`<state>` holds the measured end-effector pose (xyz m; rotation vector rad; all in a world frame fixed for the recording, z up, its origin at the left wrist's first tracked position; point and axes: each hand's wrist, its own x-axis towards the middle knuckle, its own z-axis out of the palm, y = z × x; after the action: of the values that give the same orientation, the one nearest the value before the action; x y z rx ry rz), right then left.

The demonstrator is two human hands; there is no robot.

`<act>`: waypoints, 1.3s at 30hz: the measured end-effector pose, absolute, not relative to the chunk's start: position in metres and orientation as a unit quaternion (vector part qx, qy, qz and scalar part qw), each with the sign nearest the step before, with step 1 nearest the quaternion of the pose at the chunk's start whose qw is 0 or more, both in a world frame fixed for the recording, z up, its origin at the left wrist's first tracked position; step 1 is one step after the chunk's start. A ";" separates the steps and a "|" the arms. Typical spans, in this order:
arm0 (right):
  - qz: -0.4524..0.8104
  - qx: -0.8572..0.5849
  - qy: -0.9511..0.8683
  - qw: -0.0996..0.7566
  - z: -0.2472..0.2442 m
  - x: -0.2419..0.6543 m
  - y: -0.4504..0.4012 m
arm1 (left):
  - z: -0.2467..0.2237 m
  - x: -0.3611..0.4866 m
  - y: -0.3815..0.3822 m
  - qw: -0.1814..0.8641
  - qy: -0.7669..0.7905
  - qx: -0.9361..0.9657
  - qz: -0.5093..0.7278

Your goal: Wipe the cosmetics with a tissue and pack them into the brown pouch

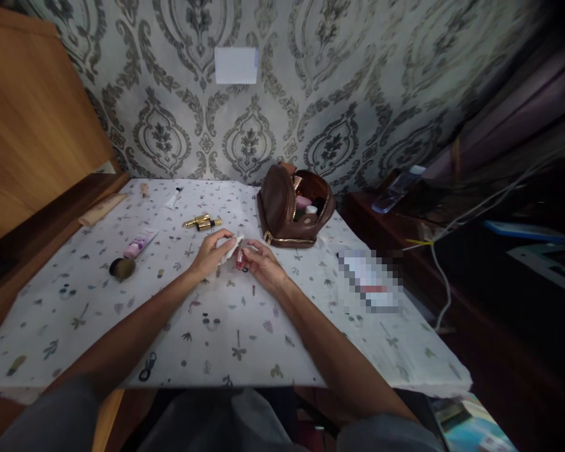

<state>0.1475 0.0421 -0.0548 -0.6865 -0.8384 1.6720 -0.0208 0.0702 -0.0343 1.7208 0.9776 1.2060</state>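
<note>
Near the middle of the cloth-covered table, my left hand [211, 252] is closed on a crumpled white tissue [229, 253]. Beside it my right hand [266, 265] grips a small red cosmetic tube [240, 260] between thumb and fingers. The tissue is right up against the red tube; whether they touch I cannot tell. Just beyond my left hand lie gold and black lipstick-like tubes [209, 223]. A brown leather makeup bag [282, 210] stands unzipped behind my right hand, with a pink item and a white-capped item inside.
Left of my arms lie a pink-and-white squeeze tube [140, 243] and a round brush [122, 269]. Farther back are a small white tube [173, 198] and a beige item [144, 189]. A blurred-out flat object [371, 280] lies at right. Cables [440, 276] hang past the right edge.
</note>
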 end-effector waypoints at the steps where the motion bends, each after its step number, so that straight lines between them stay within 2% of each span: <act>1: 0.713 -0.287 -0.360 0.529 -0.054 0.146 0.041 | -0.034 -0.021 0.071 0.392 0.397 0.671 0.488; 5: 0.720 -0.280 -0.374 0.513 -0.053 0.143 0.037 | -0.034 -0.023 0.070 0.372 0.407 0.673 0.494; 16: 0.654 -0.313 -0.305 0.618 -0.056 0.159 0.052 | -0.029 -0.020 0.066 0.414 0.348 0.722 0.431; 24: 0.689 -0.317 -0.261 0.598 -0.059 0.151 0.052 | -0.029 -0.018 0.061 0.469 0.358 0.703 0.397; 32: 0.724 -0.295 -0.287 0.554 -0.055 0.143 0.043 | -0.041 -0.021 0.074 0.367 0.402 0.678 0.495; 39: 0.725 -0.304 -0.295 0.543 -0.058 0.141 0.043 | -0.043 -0.020 0.071 0.315 0.420 0.711 0.468</act>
<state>0.1414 0.0431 -0.0579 -0.7229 -0.6994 1.7214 -0.0199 0.0709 -0.0426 1.8732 1.1072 1.2322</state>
